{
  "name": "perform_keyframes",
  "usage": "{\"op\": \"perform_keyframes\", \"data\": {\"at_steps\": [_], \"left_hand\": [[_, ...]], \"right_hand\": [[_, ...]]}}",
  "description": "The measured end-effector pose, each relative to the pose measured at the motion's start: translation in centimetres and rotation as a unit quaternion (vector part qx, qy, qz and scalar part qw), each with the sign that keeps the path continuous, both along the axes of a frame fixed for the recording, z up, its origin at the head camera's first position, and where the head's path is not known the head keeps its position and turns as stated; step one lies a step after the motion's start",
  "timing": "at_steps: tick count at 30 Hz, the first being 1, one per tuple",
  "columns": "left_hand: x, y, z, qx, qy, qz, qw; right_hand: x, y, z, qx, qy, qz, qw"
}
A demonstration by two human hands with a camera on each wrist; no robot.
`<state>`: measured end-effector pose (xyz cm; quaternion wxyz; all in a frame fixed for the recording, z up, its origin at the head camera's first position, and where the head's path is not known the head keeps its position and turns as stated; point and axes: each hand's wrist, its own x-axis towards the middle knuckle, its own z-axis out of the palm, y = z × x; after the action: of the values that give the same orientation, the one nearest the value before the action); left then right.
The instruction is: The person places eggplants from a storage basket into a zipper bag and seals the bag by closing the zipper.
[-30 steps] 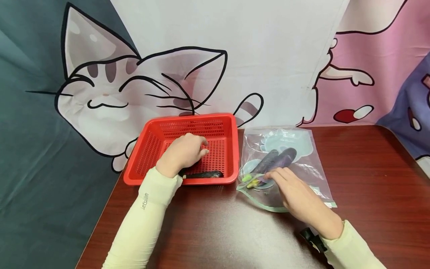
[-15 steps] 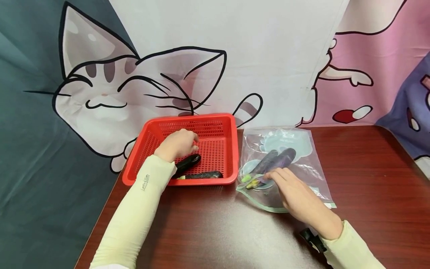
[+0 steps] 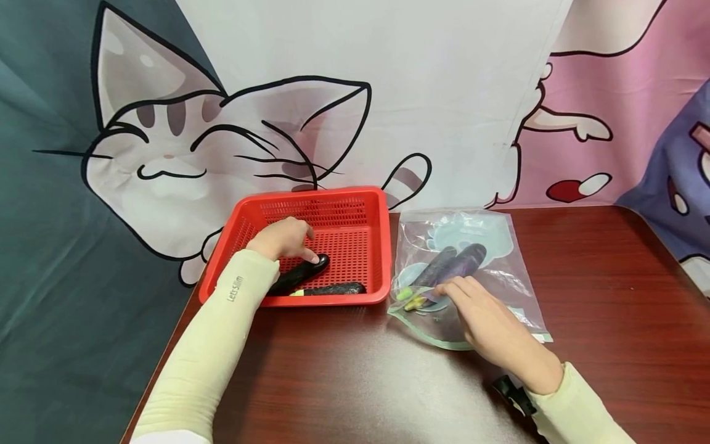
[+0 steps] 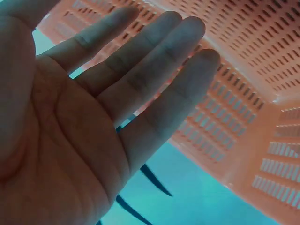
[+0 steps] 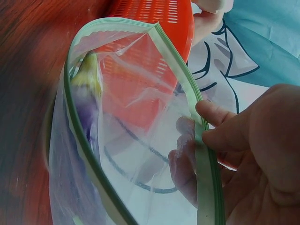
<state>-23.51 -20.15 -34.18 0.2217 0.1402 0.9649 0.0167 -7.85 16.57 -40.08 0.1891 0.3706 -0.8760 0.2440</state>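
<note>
My left hand (image 3: 284, 239) is over the red basket (image 3: 386, 246), its thumb by the tip of a dark eggplant (image 3: 302, 271); in the left wrist view the fingers (image 4: 159, 79) lie extended, holding nothing. A second dark vegetable with a light green end (image 3: 335, 289) lies along the basket's near side. My right hand (image 3: 490, 320) pinches the green-edged rim of a clear zip bag (image 3: 518, 290), thumb outside and several fingers inside the mouth in the right wrist view. Within the bag lie a purple eggplant (image 3: 466, 260) and a darker one beside it (image 3: 438, 266).
Basket and bag stand side by side at the back of a reddish-brown wooden table (image 3: 599, 296). Behind them hangs a cloth with cartoon cats (image 3: 172, 197). A black band (image 3: 514, 394) is at my right wrist.
My left hand has moved leftward in the basket, uncovering the dark eggplant, which shows more fully. My right hand keeps its grip on the bag's rim.
</note>
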Motion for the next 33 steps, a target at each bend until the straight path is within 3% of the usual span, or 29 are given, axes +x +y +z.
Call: {"op": "perform_keyframes", "data": {"at_steps": [6,17,25,33], "left_hand": [[-0.3,-1.4,-0.7,0.002,-0.027,0.024,0.9993],[-0.6,-2.7,-2.0,0.006,-0.082,0.018,0.9965],[-0.6,-3.3,-1.7,-0.027,-0.136,0.007,0.9904],[-0.5,-3.9,-2.1,-0.034,-0.184,0.010,0.9823]], "right_hand": [[0.0,-0.1,0.0,0.002,-0.007,-0.001,1.0000],[0.1,-0.2,-0.2,0.006,-0.016,-0.006,0.9998],[0.1,-0.1,-0.2,0.005,-0.014,-0.007,0.9999],[0.1,-0.1,-0.1,0.005,-0.014,-0.007,0.9999]]}}
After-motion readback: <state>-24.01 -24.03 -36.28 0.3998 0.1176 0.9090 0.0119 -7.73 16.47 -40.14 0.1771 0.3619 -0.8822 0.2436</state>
